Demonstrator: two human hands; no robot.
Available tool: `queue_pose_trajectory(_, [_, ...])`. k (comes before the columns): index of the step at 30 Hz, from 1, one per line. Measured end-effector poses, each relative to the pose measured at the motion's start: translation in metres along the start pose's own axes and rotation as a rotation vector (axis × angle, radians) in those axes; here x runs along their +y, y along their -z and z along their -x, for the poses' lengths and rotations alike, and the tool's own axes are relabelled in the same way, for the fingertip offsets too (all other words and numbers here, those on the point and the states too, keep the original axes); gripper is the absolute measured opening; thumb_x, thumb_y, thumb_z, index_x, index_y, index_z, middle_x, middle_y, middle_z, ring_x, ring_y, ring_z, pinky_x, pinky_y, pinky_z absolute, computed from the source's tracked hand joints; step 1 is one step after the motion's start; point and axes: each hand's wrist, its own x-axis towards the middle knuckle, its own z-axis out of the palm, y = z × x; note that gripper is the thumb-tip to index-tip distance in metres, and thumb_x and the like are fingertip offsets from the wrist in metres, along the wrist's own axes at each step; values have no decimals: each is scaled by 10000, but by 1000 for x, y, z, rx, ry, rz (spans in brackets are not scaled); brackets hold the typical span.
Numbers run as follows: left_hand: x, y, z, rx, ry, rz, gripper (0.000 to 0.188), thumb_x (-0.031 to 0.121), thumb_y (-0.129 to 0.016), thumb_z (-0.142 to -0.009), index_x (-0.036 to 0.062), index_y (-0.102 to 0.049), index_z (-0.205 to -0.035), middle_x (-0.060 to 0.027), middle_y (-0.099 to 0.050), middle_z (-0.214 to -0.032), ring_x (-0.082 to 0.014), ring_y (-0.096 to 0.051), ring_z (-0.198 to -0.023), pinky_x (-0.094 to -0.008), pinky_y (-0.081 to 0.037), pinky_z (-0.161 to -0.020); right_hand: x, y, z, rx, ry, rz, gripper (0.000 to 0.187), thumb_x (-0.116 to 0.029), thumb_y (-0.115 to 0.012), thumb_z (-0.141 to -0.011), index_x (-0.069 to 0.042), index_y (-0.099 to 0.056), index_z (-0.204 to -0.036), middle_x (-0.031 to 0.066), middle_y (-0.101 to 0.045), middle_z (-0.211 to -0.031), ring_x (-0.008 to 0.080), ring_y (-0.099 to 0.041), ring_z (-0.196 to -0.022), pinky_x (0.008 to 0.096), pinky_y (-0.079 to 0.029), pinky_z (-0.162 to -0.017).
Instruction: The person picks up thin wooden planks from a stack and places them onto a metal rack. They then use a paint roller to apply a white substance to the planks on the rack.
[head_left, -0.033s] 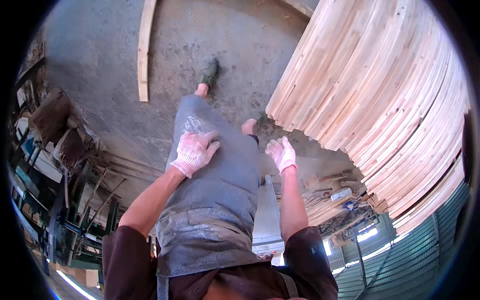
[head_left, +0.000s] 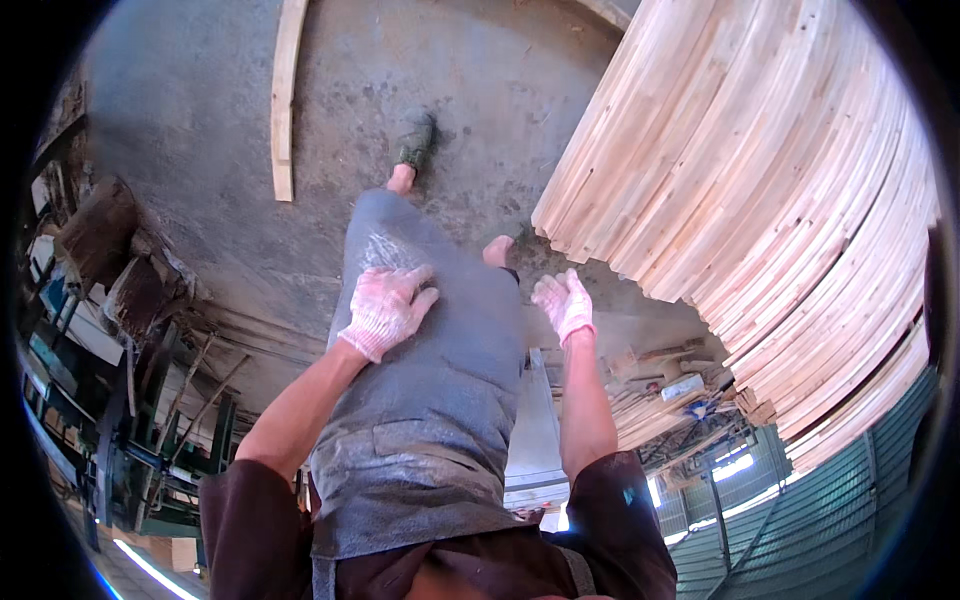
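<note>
Step in hand, as I judge it: between grips, neither hand loaded. Wearer upright, left shoe set ahead on the concrete floor, possibly mid-stride.

Left hand, in a white knit glove, over the front of the grey apron; fingers loosely bent, thumb a little apart, nothing seen between them. Whether it touches the cloth, cannot tell from above.

Right hand, gloved alike, out beside the apron on its right; fingers half curled and close to one another, no object visible in them.

Main stock: tall stack of pale boards, front right, edges stepped, near the right hand but apart from it. One lone plank lies on the floor, ahead and left, well away from both hands.

Next move: any grip on the stack would call for a reach or a step to the right and the fingers opened first.

Containers: none I can read as such. A white block-shaped item sits among loose timber farther back on the right; too small to say whether it holds anything. Dark metal framing on the left, cluttered.
</note>
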Motion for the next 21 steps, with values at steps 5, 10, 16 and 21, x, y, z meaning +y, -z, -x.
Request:
queue_pose_trajectory(5, [-18, -23, -9, 139, -7, 0, 262, 199, -753, -839, 70, -744, -1067, -112, -707, -755, -305, -710, -756, -430, -540, -755, 0, -15, -86, 109, -64, -151, 786, -523, -539, -1053, 44, -292, -1538, 289, -340, -1613, 478, -444, -1422, 608, -497, -1064])
queue_pose_trajectory(10, [-15, -23, -21, 85, 20, 27, 263, 192, -744, -838, 50, -754, -1059, -126, -706, -768, -321, -699, -749, -431, -539, -752, -5, -1, -145, 79, -76, -358, 867, -590, -543, -1023, 36, -274, -1560, 281, -357, -1591, 449, -477, -1377, 577, -523, -1026])
queue_pose_trajectory(16, [-3, -21, -22, -1, 63, 8, 282, 223, -728, -864, 66, -735, -1098, -134, -726, -828, -334, -705, -803, -440, -532, -786, -1, 6, -134, 142, -6, -356, 754, -628, -550, -998, -17, -451, -1429, 223, -573, -1330, 372, -625, -1030, 495, -585, -815])
queue_pose_trajectory(21, [4, -22, -26, -4, 32, -54, 280, 226, -733, -858, 76, -733, -1094, -128, -722, -807, -325, -707, -801, -434, -529, -774, 7, 23, -129, -14, 62, -358, 670, -639, -578, -982, -56, -557, -1312, 173, -650, -1128, 339, -640, -945, 487, -575, -774])
